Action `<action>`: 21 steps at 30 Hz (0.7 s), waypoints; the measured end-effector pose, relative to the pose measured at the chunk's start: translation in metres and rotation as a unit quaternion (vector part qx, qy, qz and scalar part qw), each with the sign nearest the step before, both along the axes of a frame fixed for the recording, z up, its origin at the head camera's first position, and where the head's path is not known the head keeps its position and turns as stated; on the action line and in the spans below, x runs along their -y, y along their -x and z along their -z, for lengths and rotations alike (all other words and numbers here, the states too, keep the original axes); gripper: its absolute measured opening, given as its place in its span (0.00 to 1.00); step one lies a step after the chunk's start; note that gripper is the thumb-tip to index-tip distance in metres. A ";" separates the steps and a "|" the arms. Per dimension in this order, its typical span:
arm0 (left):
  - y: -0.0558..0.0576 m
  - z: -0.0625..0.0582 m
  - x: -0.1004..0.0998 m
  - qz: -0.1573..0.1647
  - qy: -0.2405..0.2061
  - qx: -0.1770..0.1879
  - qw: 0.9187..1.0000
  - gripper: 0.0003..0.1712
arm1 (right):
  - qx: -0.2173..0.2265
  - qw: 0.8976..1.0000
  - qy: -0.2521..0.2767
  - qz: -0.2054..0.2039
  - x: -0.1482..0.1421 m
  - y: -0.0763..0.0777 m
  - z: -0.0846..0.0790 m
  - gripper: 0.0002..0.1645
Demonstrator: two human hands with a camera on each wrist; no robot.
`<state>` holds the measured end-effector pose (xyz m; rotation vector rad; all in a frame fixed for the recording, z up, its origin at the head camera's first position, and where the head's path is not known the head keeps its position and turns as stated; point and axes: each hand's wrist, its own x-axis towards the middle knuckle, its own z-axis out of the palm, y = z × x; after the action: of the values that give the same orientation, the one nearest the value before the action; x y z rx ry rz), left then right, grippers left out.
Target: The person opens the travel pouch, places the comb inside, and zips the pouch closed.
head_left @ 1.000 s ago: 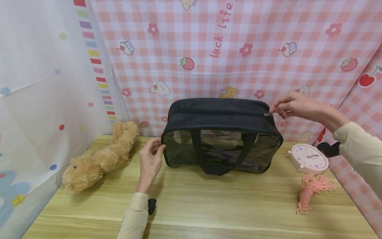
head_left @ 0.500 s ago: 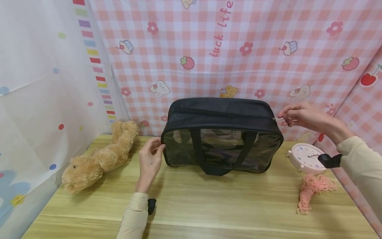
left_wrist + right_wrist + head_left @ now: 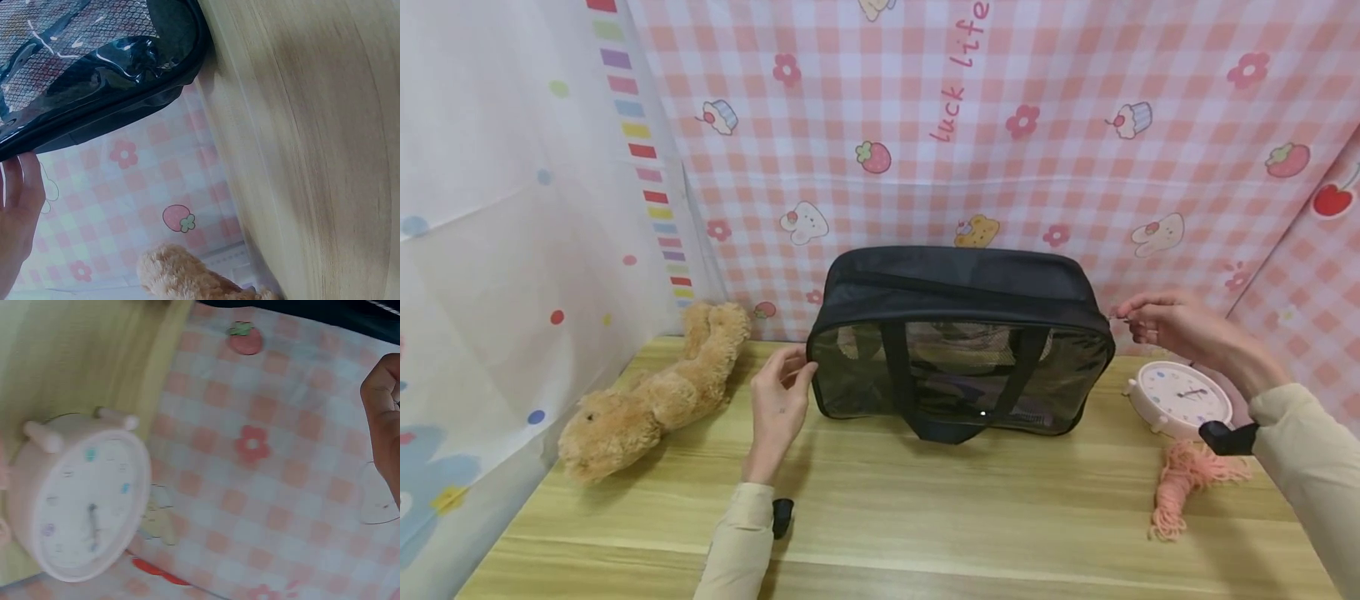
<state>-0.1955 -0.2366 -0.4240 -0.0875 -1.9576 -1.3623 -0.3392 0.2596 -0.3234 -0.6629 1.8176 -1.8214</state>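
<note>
A black bag point(image 3: 958, 267) with see-through front and two-strap handle point(image 3: 943, 432) stands upright on the wooden table, its top zipper running left to right. My left hand point(image 3: 778, 400) holds the bag's left edge between thumb and fingers; in the left wrist view, fingertips of this hand point(image 3: 22, 194) meet the black piping. At the bag's upper right corner, my right hand point(image 3: 1183, 329) pinches the small metal zipper pull point(image 3: 1118, 317). The right wrist view catches only the curled part of that hand point(image 3: 384, 412), and the pull is out of sight there.
A tan plush toy point(image 3: 655, 400) lies on the table at left. Right of the bag stand a pale pink alarm clock point(image 3: 1180, 396) and, in front of it, a bundle of pink yarn point(image 3: 1176, 492). A checked curtain point(image 3: 925, 192) hangs close behind the bag.
My right hand has drawn the zipper pull rightward and down, from the top to the bag's right end. The left hand has stayed at the left edge.
</note>
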 end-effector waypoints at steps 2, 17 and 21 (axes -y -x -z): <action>0.000 0.000 0.000 0.000 0.004 0.002 1.000 0.10 | 0.019 1.000 0.023 -0.003 -0.004 -0.001 0.009 0.22; -0.003 0.000 0.002 -0.002 0.009 -0.008 1.000 0.10 | 0.054 0.990 0.128 -0.032 0.000 -0.008 0.069 0.25; -0.003 0.001 0.002 -0.008 0.009 -0.009 1.000 0.10 | 0.045 0.984 0.171 -0.021 0.010 -0.009 0.087 0.26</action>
<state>-0.1926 -0.2389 -0.4251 -0.0938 -1.9520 -1.3291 -0.3300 0.2500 -0.4099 -0.7221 1.4349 -2.1212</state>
